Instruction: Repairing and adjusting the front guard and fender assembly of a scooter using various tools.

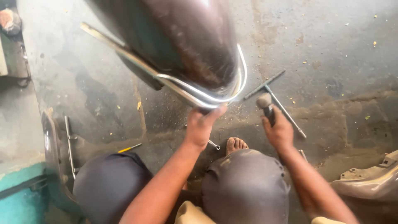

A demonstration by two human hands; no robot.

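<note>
The left hand [200, 124] is closed on the bent end of the shiny chrome rail [199, 97] under the dark, rounded metal body panel [182, 41]. The right hand [278, 132] grips a grey-headed hammer [265, 103] just to the right of that bend, head up, near it

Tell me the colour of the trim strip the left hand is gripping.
Shiny silver metal trim, held by the left hand; clearest in the head view.

Soft daylight, glare on the motion-blurred dark panel [182, 45], edges stretched.
</note>
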